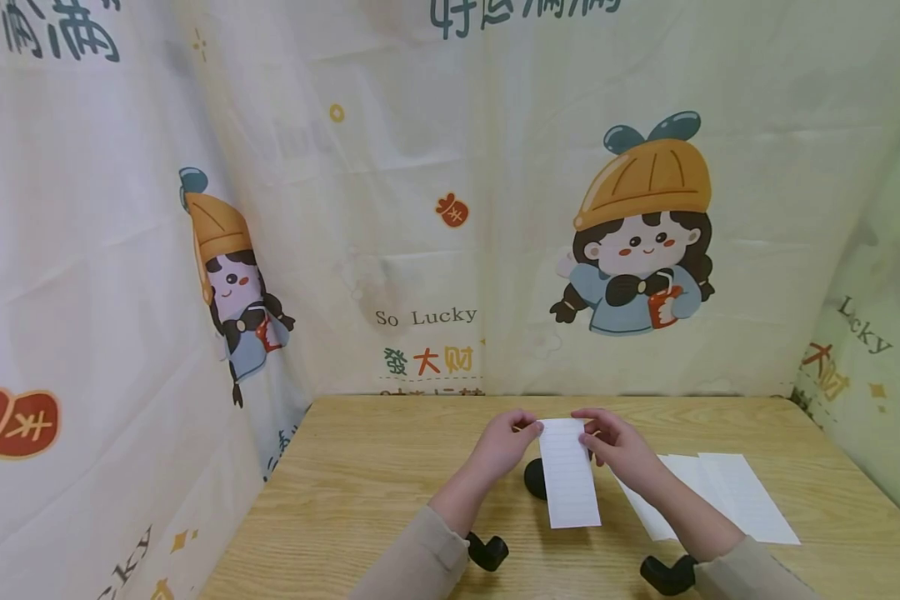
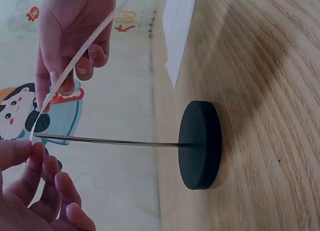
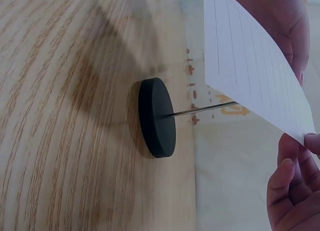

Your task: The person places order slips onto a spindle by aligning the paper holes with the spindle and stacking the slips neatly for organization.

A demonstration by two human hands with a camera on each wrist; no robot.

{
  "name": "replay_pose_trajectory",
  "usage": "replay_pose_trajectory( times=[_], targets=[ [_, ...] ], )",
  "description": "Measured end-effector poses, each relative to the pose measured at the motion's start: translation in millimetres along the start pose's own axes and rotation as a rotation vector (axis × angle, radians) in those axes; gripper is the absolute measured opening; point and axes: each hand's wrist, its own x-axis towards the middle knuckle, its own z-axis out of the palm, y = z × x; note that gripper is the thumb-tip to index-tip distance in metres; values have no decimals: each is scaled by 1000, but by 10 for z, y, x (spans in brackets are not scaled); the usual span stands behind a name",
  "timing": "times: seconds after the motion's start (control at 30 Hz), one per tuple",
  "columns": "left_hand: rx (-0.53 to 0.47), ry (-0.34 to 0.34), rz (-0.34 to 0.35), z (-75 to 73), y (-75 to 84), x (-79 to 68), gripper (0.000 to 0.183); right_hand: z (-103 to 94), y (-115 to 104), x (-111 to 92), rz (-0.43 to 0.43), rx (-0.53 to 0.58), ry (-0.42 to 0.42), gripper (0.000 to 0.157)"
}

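Note:
Both hands hold up a narrow lined paper slip [image 1: 570,479] by its top corners. My left hand [image 1: 501,448] pinches the left corner between thumb and finger, and my right hand [image 1: 624,454] pinches the right one. Behind the slip stands a bill spike with a round black base [image 3: 159,118], partly covered by the paper in the head view. Its thin metal rod [image 2: 110,141] rises upright from the base on the table. In the left wrist view the rod's tip is right at the slip's upper edge, close to the left fingertips.
Several more white paper slips [image 1: 750,500] lie overlapping on the wooden table [image 1: 360,467], right of the spike and partly behind the right forearm. A printed cloth [image 1: 390,208] hangs behind the table and along its sides. Black wrist mounts [image 1: 487,552] show at both sleeves.

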Motion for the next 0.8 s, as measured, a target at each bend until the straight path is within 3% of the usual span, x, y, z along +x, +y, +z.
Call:
replay_pose_trajectory(
  times=[0.8],
  targets=[
    [53, 17, 23, 31, 1, -14, 12, 21, 23, 5, 32, -20, 20, 38]
  ],
)
